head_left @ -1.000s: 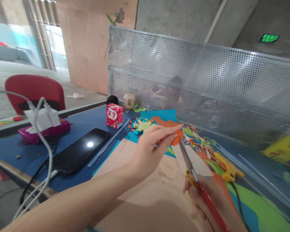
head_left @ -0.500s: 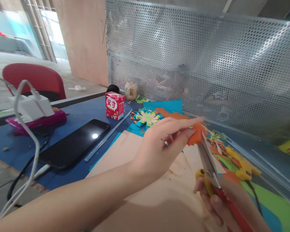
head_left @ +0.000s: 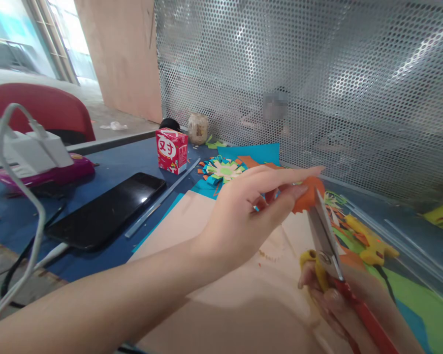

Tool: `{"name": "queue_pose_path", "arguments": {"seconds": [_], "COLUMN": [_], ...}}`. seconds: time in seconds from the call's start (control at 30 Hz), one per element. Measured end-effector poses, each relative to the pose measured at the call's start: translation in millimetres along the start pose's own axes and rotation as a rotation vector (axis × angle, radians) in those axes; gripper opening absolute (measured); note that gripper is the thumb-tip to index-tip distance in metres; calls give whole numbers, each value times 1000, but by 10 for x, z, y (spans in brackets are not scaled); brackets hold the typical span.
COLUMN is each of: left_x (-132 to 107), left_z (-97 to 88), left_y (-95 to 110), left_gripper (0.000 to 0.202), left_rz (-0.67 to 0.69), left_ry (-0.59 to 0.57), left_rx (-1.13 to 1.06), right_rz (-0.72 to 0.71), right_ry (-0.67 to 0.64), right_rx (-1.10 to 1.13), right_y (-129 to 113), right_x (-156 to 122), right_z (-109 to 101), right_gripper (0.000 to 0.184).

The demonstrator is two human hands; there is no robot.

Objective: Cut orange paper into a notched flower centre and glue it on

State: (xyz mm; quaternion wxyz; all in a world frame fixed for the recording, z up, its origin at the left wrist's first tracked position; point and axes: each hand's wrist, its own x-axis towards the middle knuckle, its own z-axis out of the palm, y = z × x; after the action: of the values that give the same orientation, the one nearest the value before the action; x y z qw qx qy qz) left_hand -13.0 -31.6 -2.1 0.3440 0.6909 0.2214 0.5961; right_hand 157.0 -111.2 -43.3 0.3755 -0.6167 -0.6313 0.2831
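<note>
Left hand (head_left: 239,216) and right hand (head_left: 330,307) have moved toward three o'clock, away from the paper flower (head_left: 225,170), over the last second. On my feed, the left pinches the orange paper (head_left: 310,194) at three o'clock. At half past four the right grips the scissors (head_left: 325,258), tips overlapping the paper's edge; a yellow glue gun (head_left: 372,246) lies at four.

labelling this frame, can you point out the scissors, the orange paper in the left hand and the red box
Scissors (head_left: 326,258): head view, at the pivot
Orange paper (head_left: 312,193): head view, on its flat face
Red box (head_left: 168,151): head view, on its front face
</note>
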Motion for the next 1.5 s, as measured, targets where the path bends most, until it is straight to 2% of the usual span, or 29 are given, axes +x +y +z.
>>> {"name": "queue_pose_path", "arguments": {"seconds": [0.1,0.23,0.43,0.53,0.7,0.97,1.2,1.5], "left_x": [5,10,11,10,10,-1,-20,-20], "left_z": [1,2,7,6,15,25,63,68], "left_y": [-3,-17,-32,-29,-12,27,18,17], "left_gripper": [28,25,26,26,25,20,27,12], "left_rz": [0,-21,0,-12,-124,-251,-340,-401], "left_ry": [7,10,4,-1,-11,-12,-47,-35], "left_rx": [-50,-67,-66,-89,-120,-186,-327,-412], "right_rz": [-14,-65,12,7,-10,25,60,60], "right_ry": [-25,4,-60,-57,-23,-66,-25,9], "right_rx": [2,-5,19,45,71,44,64,48], "right_y": [-21,-61,-85,-80,-71,-68,-100,-96], "right_x": [-6,-14,-27,-29,-21,2,0,-7], "right_z": [14,28,26,36,52,34,62,81], "right_gripper": [47,47,46,44,42,47,48,44]}}
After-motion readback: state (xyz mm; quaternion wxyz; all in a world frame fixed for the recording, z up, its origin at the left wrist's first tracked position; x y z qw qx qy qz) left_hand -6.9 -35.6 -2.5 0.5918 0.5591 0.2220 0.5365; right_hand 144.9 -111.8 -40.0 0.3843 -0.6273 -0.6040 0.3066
